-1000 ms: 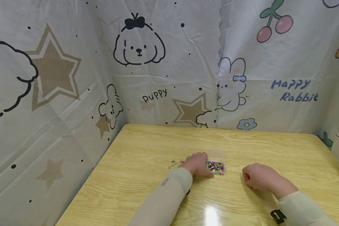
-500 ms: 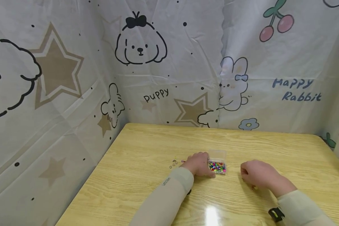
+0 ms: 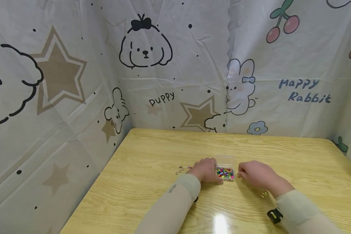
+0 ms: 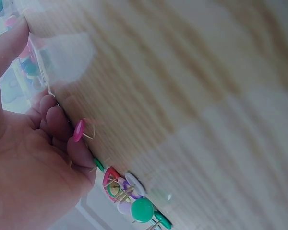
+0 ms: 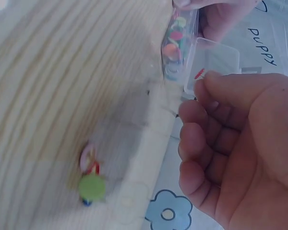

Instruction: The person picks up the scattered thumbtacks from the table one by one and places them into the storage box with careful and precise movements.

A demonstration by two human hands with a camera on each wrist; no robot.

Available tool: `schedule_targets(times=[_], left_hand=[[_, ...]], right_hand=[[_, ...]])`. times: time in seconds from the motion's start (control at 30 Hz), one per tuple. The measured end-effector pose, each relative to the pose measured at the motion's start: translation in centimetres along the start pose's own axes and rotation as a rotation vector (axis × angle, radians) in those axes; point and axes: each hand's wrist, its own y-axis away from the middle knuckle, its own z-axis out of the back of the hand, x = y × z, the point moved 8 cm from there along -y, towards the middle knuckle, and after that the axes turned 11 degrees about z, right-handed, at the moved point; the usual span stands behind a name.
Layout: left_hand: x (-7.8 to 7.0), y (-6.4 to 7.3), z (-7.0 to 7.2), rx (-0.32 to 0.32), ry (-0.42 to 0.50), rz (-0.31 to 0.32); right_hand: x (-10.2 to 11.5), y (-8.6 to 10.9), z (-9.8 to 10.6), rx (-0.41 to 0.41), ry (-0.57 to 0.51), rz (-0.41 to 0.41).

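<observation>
My left hand (image 3: 205,170) grips the left side of a clear plastic box (image 3: 233,177) of colourful thumbtacks (image 3: 224,173), its thumb by the front edge and its fingers behind. The box's hinged lid (image 3: 224,160) stands back, open. My right hand (image 3: 258,175) is just right of the box, thumb and forefinger pinched together, the other fingers curled. At that pinch shows a thin red sliver (image 5: 199,74), looking like a thumbtack head seen edge-on. A green thumbtack (image 5: 91,187) lies on the table with a pink one (image 5: 88,155) below the right hand.
Left of the box, several thumbtacks lie in a loose group, including a green one (image 4: 142,210) and a white one (image 4: 135,183); a pink thumbtack (image 4: 78,131) lies closer to the left hand. A printed curtain (image 3: 163,74) surrounds the wooden table (image 3: 152,149).
My right hand has moved left, to beside the box, uncovering the thumbtacks on the right of the table. The left hand has stayed at the box.
</observation>
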Motion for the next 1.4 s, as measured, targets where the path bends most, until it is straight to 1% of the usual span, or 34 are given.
schedule_targets(times=[0.2,0.33,0.5,0.63,0.77,0.93,1.07,1.2,1.4], left_hand=[[0.0,0.0,0.0,-0.001,0.003,-0.011],[-0.1,0.0,0.0,0.0,0.002,-0.016],[-0.1,-0.7,-0.4,0.005,-0.009,-0.012],[0.0,-1.3,-0.8,0.01,-0.01,0.006],[0.1,-1.3,-0.7,0.01,-0.007,0.013],[-0.1,-0.5,-0.2,0.013,0.008,-0.002],[-0.1,0.0,0.1,0.006,0.007,-0.012],[-0.1,0.2,0.2,0.001,0.004,-0.007],[0.0,0.1,0.1,-0.003,-0.007,-0.012]], right_hand=[[0.6,-1.3,-0.2,-0.027,-0.01,0.028],[1.1,-2.2,-0.3,-0.042,0.002,0.035],[1.3,-2.8,-0.9,-0.033,0.009,0.027],[1.2,-2.5,-0.8,-0.039,-0.002,0.03],[0.9,-1.6,-0.1,-0.045,-0.01,0.037],[-0.3,0.5,0.4,-0.011,-0.006,0.007],[-1.6,2.5,0.3,0.024,-0.012,-0.034],[-2.9,4.3,0.0,0.046,-0.023,-0.063],[-4.3,6.1,-0.5,0.052,-0.023,-0.074]])
